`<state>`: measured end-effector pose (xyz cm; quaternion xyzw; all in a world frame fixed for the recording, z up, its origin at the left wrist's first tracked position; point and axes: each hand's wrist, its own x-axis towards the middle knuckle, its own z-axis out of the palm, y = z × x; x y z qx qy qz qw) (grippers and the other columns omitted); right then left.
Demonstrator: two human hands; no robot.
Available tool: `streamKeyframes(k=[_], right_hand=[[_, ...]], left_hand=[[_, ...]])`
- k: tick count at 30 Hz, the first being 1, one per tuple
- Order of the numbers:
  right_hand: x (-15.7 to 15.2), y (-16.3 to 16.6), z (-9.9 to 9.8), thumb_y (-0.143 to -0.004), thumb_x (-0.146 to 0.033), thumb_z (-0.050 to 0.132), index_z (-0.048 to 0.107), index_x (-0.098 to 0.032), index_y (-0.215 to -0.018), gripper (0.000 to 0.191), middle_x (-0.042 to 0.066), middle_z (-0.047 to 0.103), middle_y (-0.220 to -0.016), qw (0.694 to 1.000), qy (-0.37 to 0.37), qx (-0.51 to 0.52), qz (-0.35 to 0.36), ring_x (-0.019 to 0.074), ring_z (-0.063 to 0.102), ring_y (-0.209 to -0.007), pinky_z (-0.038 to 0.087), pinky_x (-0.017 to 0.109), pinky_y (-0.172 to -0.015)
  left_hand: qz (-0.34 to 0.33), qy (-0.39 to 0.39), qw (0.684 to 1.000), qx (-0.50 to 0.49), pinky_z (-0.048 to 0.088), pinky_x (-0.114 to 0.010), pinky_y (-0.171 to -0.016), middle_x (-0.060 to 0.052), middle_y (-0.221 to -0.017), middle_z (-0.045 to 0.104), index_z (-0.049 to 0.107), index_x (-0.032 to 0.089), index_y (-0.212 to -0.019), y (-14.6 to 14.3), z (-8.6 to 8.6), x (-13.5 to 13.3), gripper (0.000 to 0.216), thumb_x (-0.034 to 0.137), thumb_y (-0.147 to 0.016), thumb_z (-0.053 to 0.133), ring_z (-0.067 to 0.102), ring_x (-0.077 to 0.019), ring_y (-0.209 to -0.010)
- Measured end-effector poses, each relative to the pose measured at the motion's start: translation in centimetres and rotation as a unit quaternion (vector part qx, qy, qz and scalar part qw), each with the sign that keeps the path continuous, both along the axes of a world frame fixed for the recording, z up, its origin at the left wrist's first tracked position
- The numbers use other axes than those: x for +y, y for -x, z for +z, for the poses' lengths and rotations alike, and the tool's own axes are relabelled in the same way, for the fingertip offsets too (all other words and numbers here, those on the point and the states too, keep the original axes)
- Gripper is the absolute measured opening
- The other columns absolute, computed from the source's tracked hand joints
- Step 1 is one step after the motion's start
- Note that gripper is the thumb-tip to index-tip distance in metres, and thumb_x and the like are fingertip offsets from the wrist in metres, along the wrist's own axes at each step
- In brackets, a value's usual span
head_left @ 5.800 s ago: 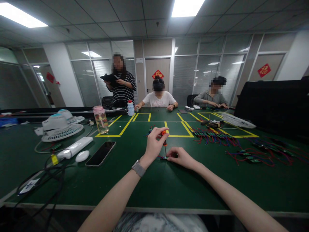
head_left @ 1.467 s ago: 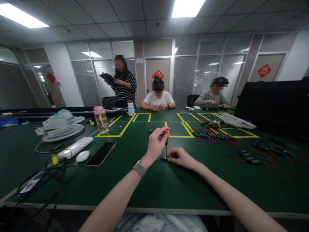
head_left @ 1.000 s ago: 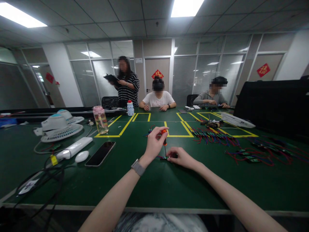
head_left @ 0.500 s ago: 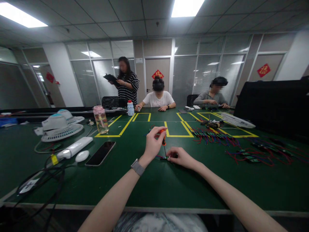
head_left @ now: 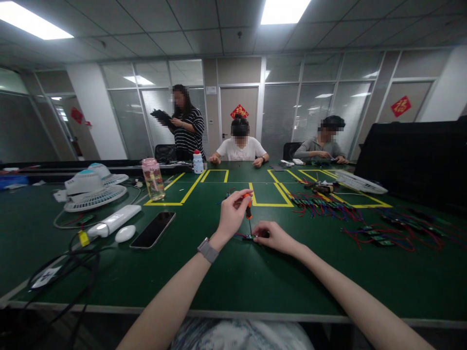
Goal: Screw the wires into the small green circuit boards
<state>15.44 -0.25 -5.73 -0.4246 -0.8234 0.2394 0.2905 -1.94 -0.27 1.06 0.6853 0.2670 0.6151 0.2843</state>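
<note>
My left hand is closed around the top of an orange and black screwdriver, which stands nearly upright with its shaft pointing down. The tip meets a small green circuit board lying on the green table. With fingers pinched, my right hand grips the right end of that board. Red and blue wires run from the board's left side, partly behind my left wrist. Exactly where the tip sits on the board is too small to make out.
Bundles of wired circuit boards lie to the right, with more boards nearer. At left are a phone, a white power strip, small fans and a pink-lidded bottle. Three people are across the table.
My hands, the screwdriver and the board hold almost the same place. Across the table, the seated person in white has shifted both hands, and the standing person has moved slightly left.
</note>
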Motion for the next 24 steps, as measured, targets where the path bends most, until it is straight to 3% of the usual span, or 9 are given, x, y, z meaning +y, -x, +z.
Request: streamKeyframes(k=[3, 6, 10, 13, 18, 24], right_hand=[[-0.05, 0.05, 0.04, -0.075, -0.022, 0.064, 0.069, -0.014, -0.087, 0.015, 0.005, 0.066, -0.079, 1.000, 0.002, 0.003, -0.001, 0.0146, 0.059, -0.070, 0.047, 0.027, -0.067], [-0.02, 0.04, -0.06, -0.075, -0.022, 0.064, 0.069, -0.014, -0.086, 0.015, 0.004, 0.066, -0.078, 1.000, 0.002, 0.006, -0.002, 0.0145, 0.059, -0.069, 0.047, 0.027, -0.066], [0.02, -0.02, -0.19, -0.075, -0.023, 0.065, 0.069, -0.015, -0.086, 0.015, 0.004, 0.066, -0.079, 1.000, -0.001, 0.003, 0.001, 0.0143, 0.059, -0.069, 0.047, 0.027, -0.067], [-0.02, 0.00, -0.10, -0.075, -0.022, 0.064, 0.069, -0.014, -0.086, 0.015, 0.004, 0.065, -0.078, 1.000, 0.000, 0.000, 0.002, 0.0142, 0.058, -0.069, 0.047, 0.027, -0.066], [-0.08, 0.09, 0.04, -0.075, -0.022, 0.064, 0.069, -0.014, -0.085, 0.014, 0.004, 0.065, -0.078, 1.000, 0.000, 0.000, 0.000, 0.0143, 0.059, -0.069, 0.047, 0.027, -0.067], [-0.14, 0.02, 0.03, -0.075, -0.023, 0.065, 0.069, -0.014, -0.086, 0.014, 0.004, 0.066, -0.078, 1.000, 0.001, 0.002, 0.000, 0.0141, 0.059, -0.069, 0.047, 0.027, -0.067]], left_hand=[[0.039, -0.025, 0.999, 0.020, 0.051, -0.021, -0.067, -0.004, -0.091, 0.063, 0.069, 0.018, -0.094, 0.10, -0.08, -0.16, 0.016, 0.028, -0.085, 0.062, 0.062, -0.0141, -0.082], [0.063, -0.040, 0.997, 0.033, 0.050, -0.021, -0.069, -0.005, -0.097, 0.060, 0.068, 0.020, -0.098, 0.15, -0.13, -0.25, 0.019, 0.030, -0.089, 0.055, 0.060, -0.0147, -0.089], [0.022, -0.036, 0.999, 0.031, 0.052, -0.025, -0.081, -0.007, -0.111, 0.061, 0.064, 0.021, -0.111, 0.09, -0.14, -0.04, 0.027, 0.026, -0.095, 0.043, 0.062, -0.0154, -0.097], [-0.011, -0.021, 0.999, 0.022, 0.053, -0.025, -0.076, -0.007, -0.106, 0.064, 0.063, 0.019, -0.112, 0.00, -0.24, 0.10, 0.026, 0.026, -0.093, 0.048, 0.064, -0.0149, -0.088], [0.038, -0.047, 0.997, 0.041, 0.051, -0.020, -0.066, -0.004, -0.093, 0.059, 0.069, 0.021, -0.099, -0.01, -0.39, -0.24, 0.018, 0.029, -0.087, 0.060, 0.060, -0.0140, -0.084], [0.012, -0.031, 0.999, 0.034, 0.052, -0.024, -0.077, -0.008, -0.109, 0.063, 0.065, 0.020, -0.112, -0.02, -0.22, -0.18, 0.028, 0.030, -0.095, 0.045, 0.062, -0.0155, -0.095]])
